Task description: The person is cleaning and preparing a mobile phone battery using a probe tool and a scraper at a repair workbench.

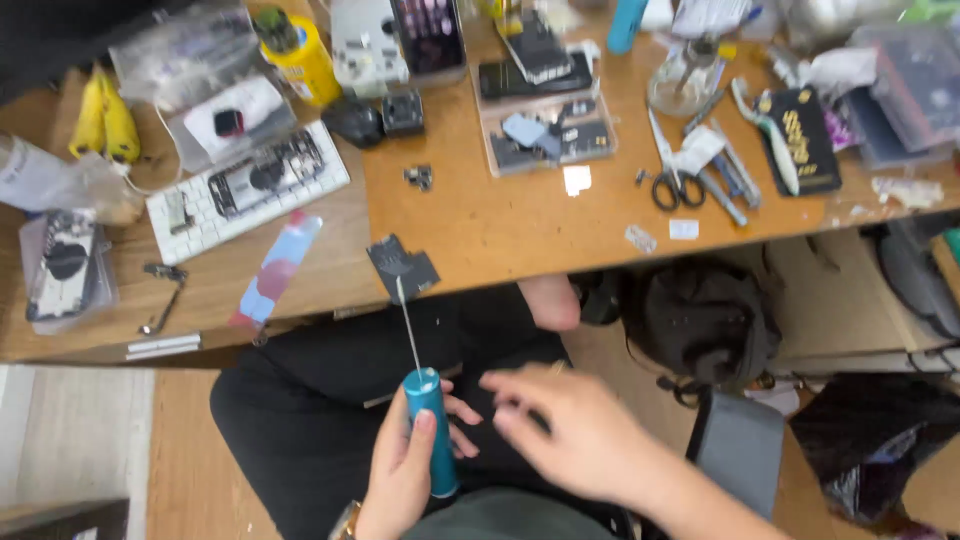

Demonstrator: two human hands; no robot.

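Counted items, head view. Hands: two, the left hand [405, 470] and the right hand [570, 430]. Teal-handled screwdriver [430, 440]: one. On the counter [500, 220]: one white keyboard [200, 210]; one yellow bottle [300, 55]; one pair of scissors [665, 170]; one toothbrush [765, 135]; one small black booklet with gold print [800, 140]; one dark flat component [402, 267] at the counter edge; one long multicoloured strip [278, 268]; one clear parts tray [548, 135]; two small white tabs [577, 180] [684, 229]. Below the counter: one black backpack [705, 320]. Loose phone parts are too cluttered to count.
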